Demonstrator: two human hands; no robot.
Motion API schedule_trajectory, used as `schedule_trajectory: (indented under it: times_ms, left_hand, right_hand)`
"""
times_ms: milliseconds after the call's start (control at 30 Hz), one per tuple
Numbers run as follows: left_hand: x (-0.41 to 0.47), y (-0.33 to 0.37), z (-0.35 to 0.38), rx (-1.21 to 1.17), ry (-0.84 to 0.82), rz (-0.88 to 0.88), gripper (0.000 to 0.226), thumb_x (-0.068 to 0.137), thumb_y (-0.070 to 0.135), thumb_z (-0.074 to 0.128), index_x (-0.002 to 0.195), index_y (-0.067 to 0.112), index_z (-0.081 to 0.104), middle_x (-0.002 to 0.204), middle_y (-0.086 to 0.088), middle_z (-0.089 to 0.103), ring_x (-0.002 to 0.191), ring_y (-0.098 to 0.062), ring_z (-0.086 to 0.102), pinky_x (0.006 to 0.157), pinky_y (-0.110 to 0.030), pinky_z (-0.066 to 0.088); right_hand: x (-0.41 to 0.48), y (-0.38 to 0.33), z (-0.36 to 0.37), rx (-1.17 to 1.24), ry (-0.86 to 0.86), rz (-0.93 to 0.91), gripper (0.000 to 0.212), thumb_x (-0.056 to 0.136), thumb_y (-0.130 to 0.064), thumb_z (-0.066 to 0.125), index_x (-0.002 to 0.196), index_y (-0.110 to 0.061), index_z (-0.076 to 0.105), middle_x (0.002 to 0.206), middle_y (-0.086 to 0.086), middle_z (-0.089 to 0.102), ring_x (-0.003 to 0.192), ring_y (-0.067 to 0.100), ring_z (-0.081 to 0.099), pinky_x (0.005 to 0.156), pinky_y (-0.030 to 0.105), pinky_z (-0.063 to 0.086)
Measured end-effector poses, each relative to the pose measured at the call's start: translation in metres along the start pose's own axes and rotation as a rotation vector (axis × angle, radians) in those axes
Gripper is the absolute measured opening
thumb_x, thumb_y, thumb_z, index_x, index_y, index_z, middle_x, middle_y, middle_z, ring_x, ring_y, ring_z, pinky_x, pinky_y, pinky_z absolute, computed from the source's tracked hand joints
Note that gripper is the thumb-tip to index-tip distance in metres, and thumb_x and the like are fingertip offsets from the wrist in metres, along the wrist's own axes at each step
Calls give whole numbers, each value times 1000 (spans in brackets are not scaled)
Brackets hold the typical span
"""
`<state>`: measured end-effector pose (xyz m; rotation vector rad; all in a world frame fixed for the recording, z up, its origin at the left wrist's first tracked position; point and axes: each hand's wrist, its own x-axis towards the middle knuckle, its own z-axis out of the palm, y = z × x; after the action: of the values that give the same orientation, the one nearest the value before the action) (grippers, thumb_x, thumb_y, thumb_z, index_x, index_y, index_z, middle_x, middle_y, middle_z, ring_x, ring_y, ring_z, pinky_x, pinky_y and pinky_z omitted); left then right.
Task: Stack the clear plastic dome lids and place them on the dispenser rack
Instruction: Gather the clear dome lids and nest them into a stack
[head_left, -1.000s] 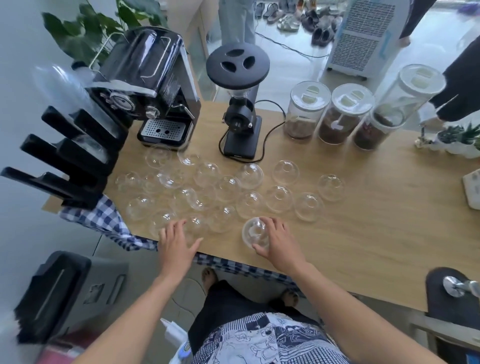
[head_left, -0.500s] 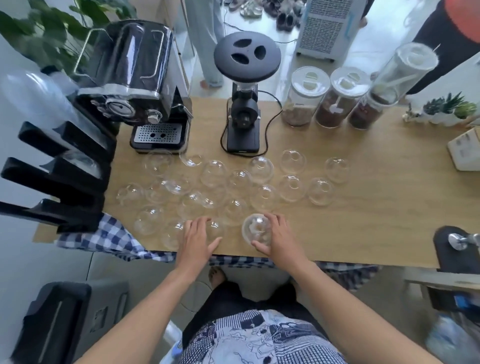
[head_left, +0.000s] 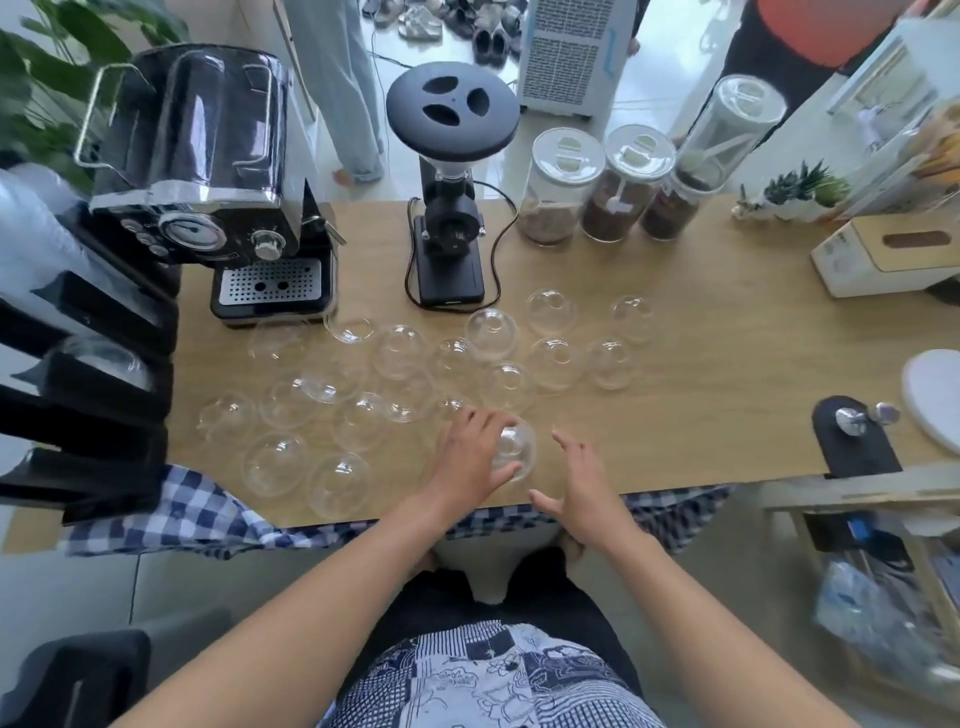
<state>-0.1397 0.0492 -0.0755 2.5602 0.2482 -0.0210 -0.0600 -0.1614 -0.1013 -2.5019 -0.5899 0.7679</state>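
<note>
While the left hand (head_left: 470, 457) curls around a clear dome lid (head_left: 514, 449) near the front edge of the wooden table (head_left: 727, 374), fingers wrapped over its left side, the right hand (head_left: 584, 488) hangs just beside it, palm turned inward, fingers spread and gripping nothing. That lid sits between the two hands, touching only the left one. Beyond them, the rest of the dome lids (head_left: 400, 351) lie scattered loose across the tabletop, mostly single, spreading from the drip tray of the espresso machine (head_left: 208, 176) over to the right of the coffee grinder (head_left: 449, 192). Two more lids (head_left: 337, 480) rest close to the near edge, left of the hands, by the blue checked cloth (head_left: 202, 514) hanging off the table. Over on the far left stands the black dispenser rack (head_left: 88, 395), its slanted arms holding what looks like a clear lid already in one slot. Three lidded jars (head_left: 608, 187) of dark contents stand at the back.
</note>
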Motion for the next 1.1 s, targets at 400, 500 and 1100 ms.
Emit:
schedule_trajectory:
  times_ms: [400,500,1100]
  left_hand:
    - [-22,-41,-16,3,104,-78,77,96,58,75,157,14,57,152,-2,61,136,-20,49,118,-40,47]
    - [-58,-87,-35,60,169,-183,77,92,58,81,153,16,59,144,-1,62,128,-22,52,108,-40,52]
    - [-125,-143,-41,206,20,-459,86,88,56,86,158,18,52,150,-2,59,135,-24,49,113,-41,51]
  right_hand:
    - [3,-29,-16,-32,140,-73,64,104,-41,67,161,-21,45,149,-3,51,139,17,43,119,42,45]
    - [21,-63,-12,-121,113,-199,61,105,-48,63,158,-23,48,147,-3,53,135,19,45,117,40,45]
    - [79,-155,50,-678,-16,-62,82,95,-66,75,154,-16,47,152,9,58,144,32,49,118,60,38]
